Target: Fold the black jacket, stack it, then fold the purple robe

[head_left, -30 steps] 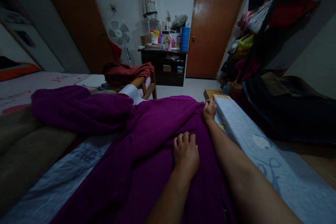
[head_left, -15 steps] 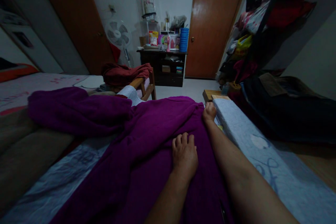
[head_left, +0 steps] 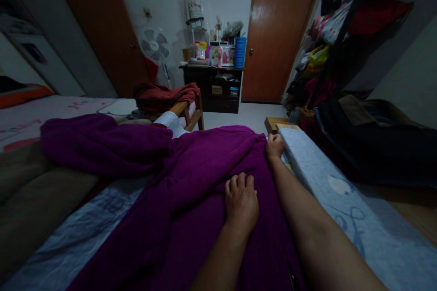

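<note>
A purple fleece jacket (head_left: 201,159) is spread over the bedding in front of me. One sleeve (head_left: 105,145) stretches out to the left, and part of a zipper (head_left: 292,276) shows near the bottom edge of the view. My left hand (head_left: 241,204) rests palm down on the middle of the jacket, fingers slightly bent and apart, holding nothing. Farther off, my right hand (head_left: 275,146) is closed at the jacket's right edge, by its far corner. The cloth within its fingers is mostly hidden.
A light blue patterned mattress (head_left: 321,182) runs along the right. Brown blankets (head_left: 44,195) lie at left. A wooden chair (head_left: 195,118) with a reddish cloth (head_left: 164,96) stands ahead, before a fan (head_left: 155,47) and dark cabinet (head_left: 210,86). Dark clothes (head_left: 385,141) are piled right.
</note>
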Tool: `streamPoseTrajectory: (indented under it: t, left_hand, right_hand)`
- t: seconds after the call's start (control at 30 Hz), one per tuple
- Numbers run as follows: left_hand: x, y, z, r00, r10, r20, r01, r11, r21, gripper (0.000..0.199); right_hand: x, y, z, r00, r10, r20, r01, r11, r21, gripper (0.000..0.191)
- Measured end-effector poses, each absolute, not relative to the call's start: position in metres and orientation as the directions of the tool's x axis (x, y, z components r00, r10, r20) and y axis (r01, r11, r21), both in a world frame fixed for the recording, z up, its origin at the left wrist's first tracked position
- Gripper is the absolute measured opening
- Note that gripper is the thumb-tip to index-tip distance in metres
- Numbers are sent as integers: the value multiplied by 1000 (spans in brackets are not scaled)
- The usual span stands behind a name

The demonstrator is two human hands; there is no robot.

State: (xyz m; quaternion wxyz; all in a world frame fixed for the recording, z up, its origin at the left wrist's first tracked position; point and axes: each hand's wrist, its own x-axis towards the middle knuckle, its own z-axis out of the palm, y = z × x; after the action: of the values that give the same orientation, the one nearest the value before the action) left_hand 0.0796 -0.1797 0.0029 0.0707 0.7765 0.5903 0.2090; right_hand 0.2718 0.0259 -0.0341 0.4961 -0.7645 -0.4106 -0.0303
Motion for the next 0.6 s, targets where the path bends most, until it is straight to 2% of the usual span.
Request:
streamPoseTrajectory:
  t: [0.37, 0.6]
  left_hand:
    - [79, -180, 1, 216, 943, 252, 886, -298, 356, 32]
    - [79, -179, 1, 218, 941, 259, 886, -302, 352, 31]
  right_hand:
    - [276, 29, -38, 665, 576, 475, 638, -109, -762, 17]
    - [280, 31, -43, 627, 596, 501, 656, -58, -752, 27]
